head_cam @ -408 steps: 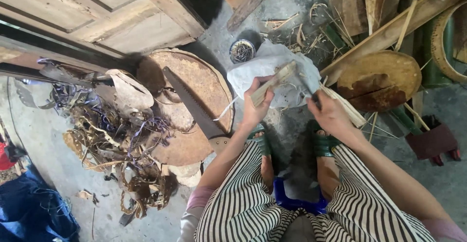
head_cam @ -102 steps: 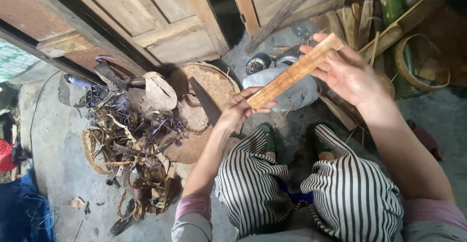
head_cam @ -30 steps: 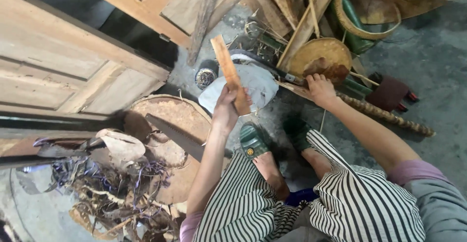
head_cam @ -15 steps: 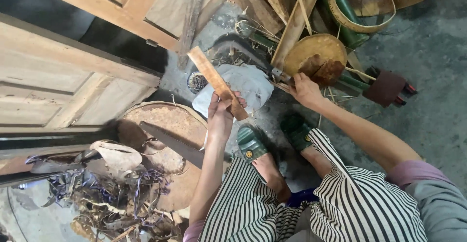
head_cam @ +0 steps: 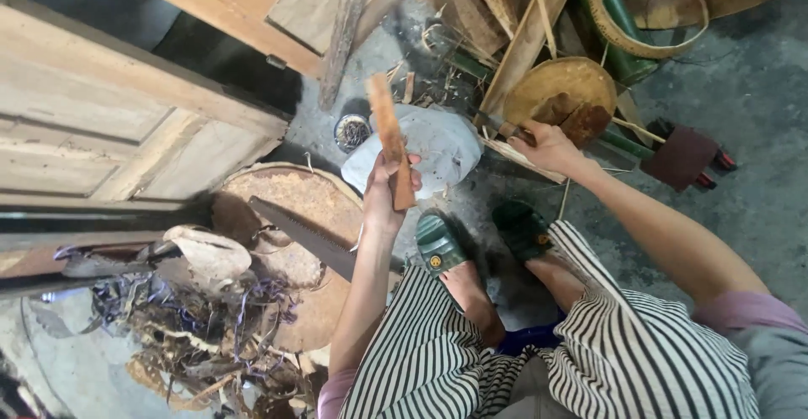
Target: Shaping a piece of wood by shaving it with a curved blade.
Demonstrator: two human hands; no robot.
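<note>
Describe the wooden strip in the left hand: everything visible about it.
The wooden strip is a flat, narrow slat of reddish-brown wood with a paler, rough upper end. It stands nearly upright, leaning slightly left at the top. The left hand grips its lower part, fingers wrapped around it, so the bottom end shows just below the thumb. Nothing else touches it. Behind it in the view lies a crumpled white bag on the ground. The right hand is away from it, on a tool handle by the round wooden block.
</note>
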